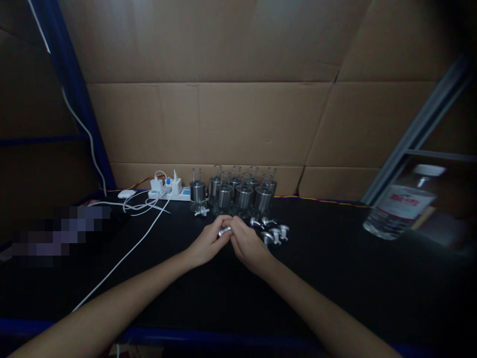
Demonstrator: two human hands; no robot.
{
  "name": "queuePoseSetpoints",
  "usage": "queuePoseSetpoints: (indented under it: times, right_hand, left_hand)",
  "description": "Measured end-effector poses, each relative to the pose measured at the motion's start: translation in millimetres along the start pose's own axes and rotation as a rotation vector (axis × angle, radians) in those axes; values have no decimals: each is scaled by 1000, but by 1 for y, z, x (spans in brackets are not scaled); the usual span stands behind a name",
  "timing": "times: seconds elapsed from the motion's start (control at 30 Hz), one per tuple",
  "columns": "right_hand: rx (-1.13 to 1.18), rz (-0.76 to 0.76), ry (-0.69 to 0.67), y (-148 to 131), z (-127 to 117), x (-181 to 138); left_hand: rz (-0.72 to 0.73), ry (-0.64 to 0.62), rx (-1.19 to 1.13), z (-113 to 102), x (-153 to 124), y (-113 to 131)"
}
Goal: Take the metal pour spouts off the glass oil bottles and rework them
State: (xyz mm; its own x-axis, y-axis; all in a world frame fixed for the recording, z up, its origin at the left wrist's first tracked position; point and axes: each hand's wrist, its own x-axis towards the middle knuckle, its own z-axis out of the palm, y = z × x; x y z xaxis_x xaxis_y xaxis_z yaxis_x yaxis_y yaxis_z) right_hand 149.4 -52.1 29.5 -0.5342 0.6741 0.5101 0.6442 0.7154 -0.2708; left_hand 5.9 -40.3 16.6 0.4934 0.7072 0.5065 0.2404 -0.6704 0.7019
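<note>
My left hand (207,242) and my right hand (249,244) meet over the middle of the black tabletop, fingers curled together. Between them shows part of a small silver metal pourer (224,231); the fingers hide the rest of it. Right of my hands lie several similar silver pourers (276,233), close together. Another pourer (201,211) rests to the left, in front of a bottle. Just behind my hands stand several glass bottles with metal sleeves (244,197), upright, with open glass necks.
A white power strip (182,194) with plugged-in chargers and tangled white cables (149,226) lies at the back left. On the right stands a large water bottle (401,203) with a white cap. Cardboard (208,119) covers the wall behind the black table (335,268).
</note>
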Motion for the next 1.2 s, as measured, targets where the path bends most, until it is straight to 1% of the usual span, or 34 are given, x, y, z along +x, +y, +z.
queuePoseSetpoints:
  times: [0.17,0.3,0.5,0.8,1.0,1.2]
  right_hand:
    - [-56,-22,-51,-1,-1,1]
    - [-89,-5,-85,-1,-2,0]
    - [-37,-43,-128,3,-4,0]
    - [-9,-107,-83,1,-5,2]
    - [78,-89,-24,2,-1,4]
    - [137,-54,15,6,2,2]
  left_hand:
    - [13,-11,-17,0,0,-1]
    - [39,-29,-6,0,0,-1]
    - [54,-55,5,1,0,0]
    - [40,-46,-2,3,-1,3]
    - [31,-17,11,5,-1,0]
    - [17,-32,58,5,-2,2]
